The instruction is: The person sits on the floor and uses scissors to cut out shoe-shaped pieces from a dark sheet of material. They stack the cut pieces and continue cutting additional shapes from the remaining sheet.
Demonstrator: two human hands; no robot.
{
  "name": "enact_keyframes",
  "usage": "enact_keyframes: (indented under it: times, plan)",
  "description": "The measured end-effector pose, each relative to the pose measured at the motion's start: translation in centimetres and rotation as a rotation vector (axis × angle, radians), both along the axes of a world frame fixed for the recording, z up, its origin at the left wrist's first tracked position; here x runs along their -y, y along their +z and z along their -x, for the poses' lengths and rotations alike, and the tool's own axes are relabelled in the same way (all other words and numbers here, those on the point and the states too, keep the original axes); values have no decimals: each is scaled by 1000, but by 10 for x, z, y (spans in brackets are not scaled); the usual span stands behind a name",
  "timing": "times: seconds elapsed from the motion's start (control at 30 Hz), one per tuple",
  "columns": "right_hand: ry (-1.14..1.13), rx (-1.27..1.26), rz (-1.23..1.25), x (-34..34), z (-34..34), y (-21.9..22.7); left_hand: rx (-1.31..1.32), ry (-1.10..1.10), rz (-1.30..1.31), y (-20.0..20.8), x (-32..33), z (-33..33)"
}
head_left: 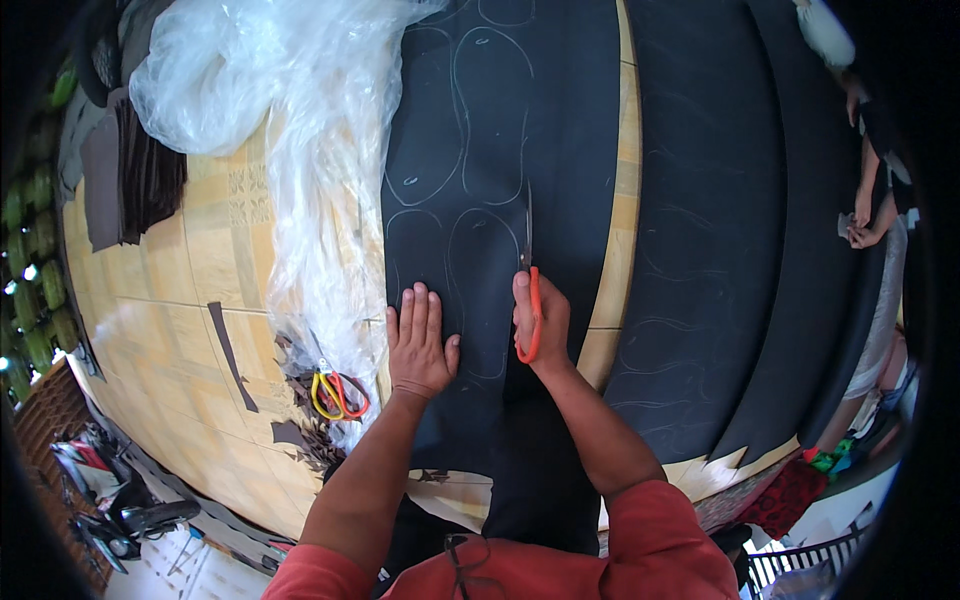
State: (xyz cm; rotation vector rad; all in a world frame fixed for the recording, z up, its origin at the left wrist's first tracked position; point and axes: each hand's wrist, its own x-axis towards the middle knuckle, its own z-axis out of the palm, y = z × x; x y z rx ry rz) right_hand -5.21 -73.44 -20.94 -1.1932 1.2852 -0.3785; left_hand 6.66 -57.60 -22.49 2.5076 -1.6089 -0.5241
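Note:
A black sheet [575, 110] lies on the floor before me, marked with pale chalk outlines shaped like shoe soles. My left hand [420, 345] rests flat on it with the fingers stretched forward. To its right, my right hand [553, 318] grips scissors [534, 335] by their orange handles. The blades point away from me along the right side of the outlines, close together or nearly so. Near my legs the sheet appears parted below the scissors. A second pair of scissors [340, 396], with red and yellow handles, lies left of my left forearm.
Crumpled clear plastic [330, 190] covers the tiled floor [150, 340] to the left. Dark scraps [318, 432] lie by the spare scissors. A stack of brown pieces [125, 180] stands far left. More black sheeting [700, 200] spreads right, beyond which another person's hands [865, 232] show.

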Motion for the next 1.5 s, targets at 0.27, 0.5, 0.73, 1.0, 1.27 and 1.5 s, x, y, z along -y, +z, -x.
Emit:
enact_keyframes:
  times: [0.27,0.5,0.73,1.0,1.27,1.5]
  plan:
    - [-19,10,48,26,-23,-6,-5,9,-23,-1,-1,1]
    - [-90,-18,39,51,-48,0,-13,17,-38,-2,-2,1]
    - [-159,9,44,88,-71,-13,-29,1,-36,-1,-2,1]
    - [-132,68,-116,121,-76,-1,-116,73,47,15,6,-2]
    - [-106,76,-115,120,-78,-1,-157,-7,435,28,241,-136]
    - [-134,24,-83,119,-75,4,16,-60,228,-6,273,-158]
